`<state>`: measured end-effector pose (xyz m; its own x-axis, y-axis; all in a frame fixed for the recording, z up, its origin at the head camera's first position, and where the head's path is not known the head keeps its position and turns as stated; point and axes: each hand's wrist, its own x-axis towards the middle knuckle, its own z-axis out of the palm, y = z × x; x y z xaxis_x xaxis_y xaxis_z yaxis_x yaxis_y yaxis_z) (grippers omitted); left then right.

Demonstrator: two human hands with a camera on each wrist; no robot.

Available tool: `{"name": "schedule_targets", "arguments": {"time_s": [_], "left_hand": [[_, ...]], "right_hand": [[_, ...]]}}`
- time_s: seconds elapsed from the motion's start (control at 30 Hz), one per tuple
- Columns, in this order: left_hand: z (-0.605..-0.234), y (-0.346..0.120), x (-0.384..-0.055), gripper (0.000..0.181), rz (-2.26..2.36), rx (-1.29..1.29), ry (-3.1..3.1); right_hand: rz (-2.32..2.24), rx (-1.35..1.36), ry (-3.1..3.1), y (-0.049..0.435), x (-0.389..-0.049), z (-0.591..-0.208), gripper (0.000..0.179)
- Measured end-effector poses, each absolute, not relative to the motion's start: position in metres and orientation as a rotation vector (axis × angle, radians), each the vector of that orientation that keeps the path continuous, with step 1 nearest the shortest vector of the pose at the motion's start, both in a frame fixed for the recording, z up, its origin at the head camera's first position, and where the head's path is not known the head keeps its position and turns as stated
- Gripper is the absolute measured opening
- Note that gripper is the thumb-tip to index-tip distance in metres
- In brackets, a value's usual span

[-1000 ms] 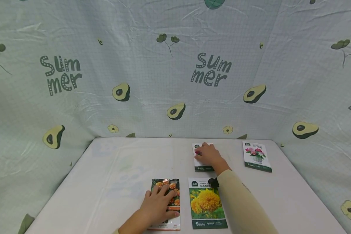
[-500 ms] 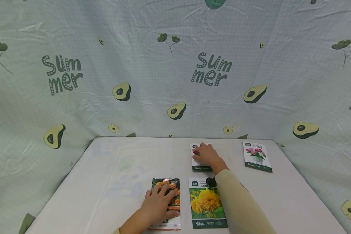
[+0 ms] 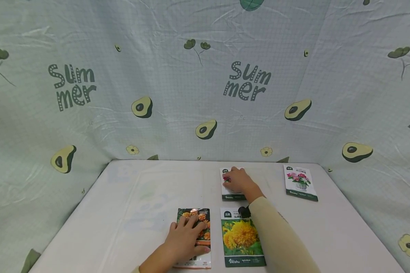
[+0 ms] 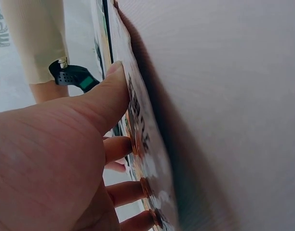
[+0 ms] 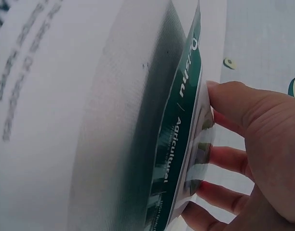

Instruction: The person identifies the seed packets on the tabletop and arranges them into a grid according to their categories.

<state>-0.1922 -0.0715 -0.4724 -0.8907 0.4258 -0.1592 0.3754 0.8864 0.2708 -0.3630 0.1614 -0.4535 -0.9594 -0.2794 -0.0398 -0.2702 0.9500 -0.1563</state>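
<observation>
My left hand (image 3: 185, 238) rests with spread fingers on a seed packet (image 3: 201, 262) printed with orange flowers, at the front of the table. In the left wrist view, thumb and fingertips touch the face of that packet. Farther back, my right hand (image 3: 238, 181) lies over a white seed packet (image 3: 233, 197) with a green bottom band, covering most of its picture. The right wrist view has the thumb and fingertips pressed on its printed face, its green band (image 5: 179, 125) towards the camera. Both packets lie on the tabletop.
A seed packet with yellow flowers (image 3: 242, 235) lies just right of the orange one, partly under the right sleeve (image 3: 281, 235). Near the back right corner is a white packet with pink flowers (image 3: 300, 182). A patterned curtain (image 3: 177, 87) stands behind the white table (image 3: 130, 212).
My right hand has slid the white packet a little to the left, so it lies more directly behind the yellow-flower packet. The left hand has stayed in place on the orange-flower packet.
</observation>
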Motion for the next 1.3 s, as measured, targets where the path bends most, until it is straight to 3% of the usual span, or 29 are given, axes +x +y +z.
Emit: {"name": "schedule_targets", "arguments": {"time_s": [0.23, 1.3], "left_hand": [[-0.477, -0.072, -0.192, 0.072, 0.354, 0.621, 2.857], [-0.481, -0.07, -0.195, 0.071, 0.359, 0.586, 2.866]], "right_hand": [[-0.282, -0.525, 3.059, 0.158, -0.361, -0.456, 0.038], [-0.211, -0.446, 3.046, 0.132, -0.359, -0.452, 0.041]]}}
